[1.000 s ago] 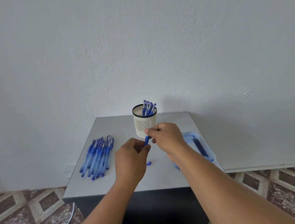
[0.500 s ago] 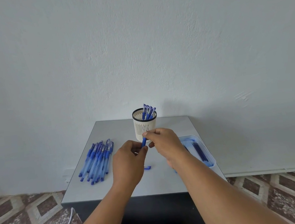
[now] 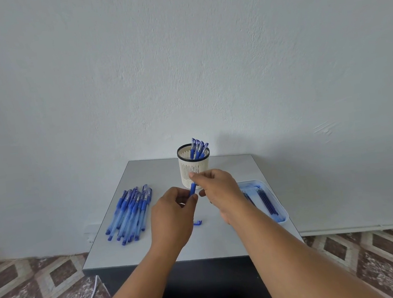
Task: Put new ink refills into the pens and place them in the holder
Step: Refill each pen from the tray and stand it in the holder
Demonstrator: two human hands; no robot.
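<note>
**Both my hands on one blue pen, in front of the holder**

From the head camera: my right hand pinches the upper end of a blue pen between thumb and forefinger, the other fingers loosely curled behind. My left hand is curled round the pen's lower end, thumb and fingertips closed on it. The pen stands nearly upright between the two hands, above the grey table and just in front of the holder.

The holder, a cream slotted cup with a dark rim, stands at the back of the table with several blue-capped pens leaning in it. To my right a pale blue tray holds dark blue refills lying lengthwise. To my left a heap of blue pens lies flat on the table. A small blue piece lies on the table below my hands; I cannot tell what part it is.
</note>
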